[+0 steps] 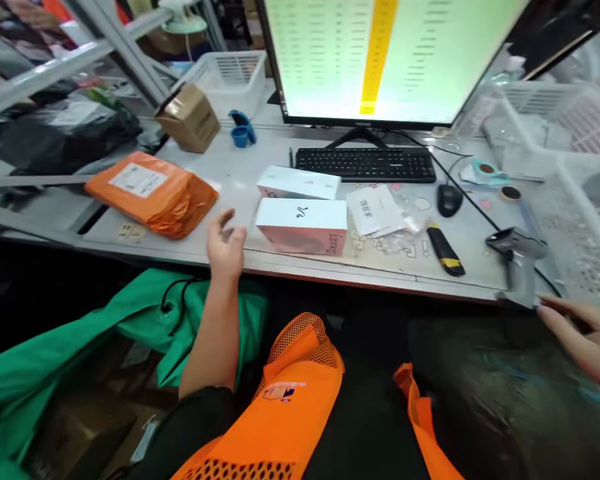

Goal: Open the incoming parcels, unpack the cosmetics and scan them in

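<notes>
My left hand (225, 245) hovers at the table's front edge, its fingers loosely bent and apart, holding nothing. Just right of it stand two boxes: a pink and white box (301, 227) with dark lettering, and another white-topped box (299, 181) right behind it. At the far right, my right hand (587, 337) reaches in, fingers stretched out with a gap between them. Its fingertips are at the lower end of the grey handle of a barcode scanner (519, 257); whether they touch it, I cannot tell. The scanner lies at the table's edge.
An orange parcel (153, 193) and a small brown carton (190, 120) lie at left. A keyboard (365, 164), mouse (449, 200) and box cutter (445, 250) share the table with white packets (375, 210). Behind stands a monitor (325, 60); white baskets (575, 173) line the right.
</notes>
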### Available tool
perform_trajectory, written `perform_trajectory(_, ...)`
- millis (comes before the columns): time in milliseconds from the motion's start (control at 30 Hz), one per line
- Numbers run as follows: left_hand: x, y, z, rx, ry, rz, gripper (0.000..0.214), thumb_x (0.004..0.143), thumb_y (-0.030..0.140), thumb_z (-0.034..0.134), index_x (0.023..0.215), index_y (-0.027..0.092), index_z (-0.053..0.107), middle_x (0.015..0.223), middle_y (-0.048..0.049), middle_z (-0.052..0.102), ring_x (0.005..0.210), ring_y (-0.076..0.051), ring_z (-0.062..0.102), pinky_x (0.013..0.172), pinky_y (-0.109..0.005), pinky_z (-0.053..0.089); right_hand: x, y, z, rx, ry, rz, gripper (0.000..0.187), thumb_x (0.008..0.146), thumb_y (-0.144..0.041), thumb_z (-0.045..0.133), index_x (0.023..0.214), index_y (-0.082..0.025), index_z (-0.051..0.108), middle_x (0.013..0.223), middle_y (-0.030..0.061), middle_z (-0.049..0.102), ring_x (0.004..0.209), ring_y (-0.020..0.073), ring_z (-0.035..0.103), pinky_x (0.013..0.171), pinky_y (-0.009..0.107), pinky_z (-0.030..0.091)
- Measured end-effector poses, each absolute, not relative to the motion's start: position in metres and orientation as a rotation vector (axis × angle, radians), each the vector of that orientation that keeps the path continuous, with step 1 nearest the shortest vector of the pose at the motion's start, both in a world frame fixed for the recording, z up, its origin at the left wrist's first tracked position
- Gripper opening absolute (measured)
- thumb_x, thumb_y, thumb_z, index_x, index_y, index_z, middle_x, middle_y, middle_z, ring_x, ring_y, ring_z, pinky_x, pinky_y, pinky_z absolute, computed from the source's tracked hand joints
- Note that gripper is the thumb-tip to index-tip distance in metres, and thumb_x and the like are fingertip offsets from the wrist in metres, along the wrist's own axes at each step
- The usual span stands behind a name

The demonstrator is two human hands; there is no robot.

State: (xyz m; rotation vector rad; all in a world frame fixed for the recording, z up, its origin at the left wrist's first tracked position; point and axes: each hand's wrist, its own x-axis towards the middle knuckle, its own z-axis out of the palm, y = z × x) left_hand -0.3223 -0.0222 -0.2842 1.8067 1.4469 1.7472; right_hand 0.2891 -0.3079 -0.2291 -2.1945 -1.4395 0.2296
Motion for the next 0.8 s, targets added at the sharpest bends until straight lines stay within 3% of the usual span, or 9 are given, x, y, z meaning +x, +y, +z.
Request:
perform_trajectory(67,-0.317,-0.003,-0.294,1.757,1.260,1.595,0.093,0.086,0.090,0.062,0.147,0.020,0.057,0.141,-0.0193,0.068,0.130,-0.033,0.069,0.108,-0.047,0.059,0.217,-0.256,-0.218,-2.147,-1.568,0.313,0.019,0.086,-0.068,0.068,0.099,-0.057,0.077,0.105,0.0078,0.082,0.059,0.0372,0.069,0.074,0.067,0.054)
perform_trajectory(100,-0.309,0.002,-0.299,1.749,1.169,1.538,0.098,0.087,0.092,0.058,0.153,0.021,0.053,0.148,-0.0207,0.065,0.136,-0.035,0.066,0.112,-0.047,0.057,0.180,-0.233,-0.215,-2.069,-1.639,0.366,0.020,0.089,-0.062,0.068,0.104,-0.053,0.078,0.111,0.0071,0.082,0.077,0.0384,0.076,0.081,0.063,0.059)
perform_trajectory(133,-0.300,0.003,-0.303,1.738,1.108,1.499,0.099,0.088,0.092,0.055,0.157,0.021,0.049,0.154,-0.0217,0.061,0.142,-0.036,0.062,0.117,-0.048,0.054,0.145,-0.212,-0.214,-1.942,-1.696,0.383,0.022,0.091,-0.057,0.068,0.107,-0.046,0.079,0.113,0.0083,0.082,0.094,0.0387,0.079,0.088,0.060,0.062)
perform_trajectory(233,-0.282,-0.017,-0.311,1.786,1.132,1.488,0.092,0.094,0.083,0.057,0.161,0.021,0.047,0.162,-0.0216,0.053,0.152,-0.039,0.052,0.126,-0.051,0.045,0.082,-0.167,-0.220,-1.642,-1.776,0.372,0.034,0.097,-0.051,0.061,0.116,-0.030,0.079,0.116,0.0110,0.082,0.113,0.0362,0.078,0.103,0.058,0.061)
perform_trajectory(333,-0.290,-0.054,-0.311,1.990,1.148,1.471,0.089,0.094,0.070,0.071,0.164,0.024,0.043,0.156,-0.0209,0.056,0.147,-0.039,0.057,0.120,-0.053,0.051,0.114,-0.164,-0.223,-1.735,-1.622,-0.018,0.036,0.098,-0.046,0.061,0.125,-0.029,0.078,0.130,0.0165,0.077,0.128,0.0375,0.071,0.116,0.058,0.053)
perform_trajectory(433,-0.308,-0.086,-0.308,2.255,0.999,1.357,0.083,0.091,0.048,0.083,0.162,0.028,0.044,0.142,-0.0180,0.063,0.137,-0.037,0.065,0.112,-0.054,0.059,0.211,-0.192,-0.224,-2.175,-1.132,-0.467,0.043,0.093,-0.053,0.066,0.123,-0.026,0.079,0.136,0.0296,0.069,0.140,0.0463,0.061,0.115,0.064,0.046)
perform_trajectory(533,-0.315,-0.102,-0.309,2.453,0.781,1.317,0.066,0.093,0.025,0.079,0.152,0.033,0.050,0.129,-0.0116,0.068,0.137,-0.033,0.067,0.110,-0.054,0.063,0.290,-0.209,-0.226,-2.651,-0.850,-0.034,0.032,0.075,-0.060,0.079,0.089,-0.032,0.075,0.098,0.0266,0.072,0.114,0.0541,0.070,0.091,0.067,0.051)
perform_trajectory(633,-0.314,-0.102,-0.325,2.602,0.650,1.333,0.050,0.096,0.022,0.075,0.140,0.038,0.057,0.125,-0.0067,0.071,0.135,-0.031,0.069,0.111,-0.056,0.063,0.305,-0.199,-0.231,-2.692,-0.837,0.346,0.035,0.067,-0.056,0.084,0.064,-0.036,0.055,0.066,0.0104,0.059,0.073,0.0407,0.065,0.072,0.056,0.049)
perform_trajectory(800,-0.319,-0.092,-0.352,2.702,0.676,1.411,0.033,0.096,0.031,0.077,0.126,0.040,0.063,0.127,-0.0041,0.073,0.142,-0.030,0.065,0.116,-0.060,0.058,0.263,-0.190,-0.220,-2.331,-0.780,0.383,0.038,0.062,-0.056,0.083,0.073,-0.035,0.054,0.070,0.0052,0.059,0.065,0.0316,0.061,0.069,0.051,0.049)
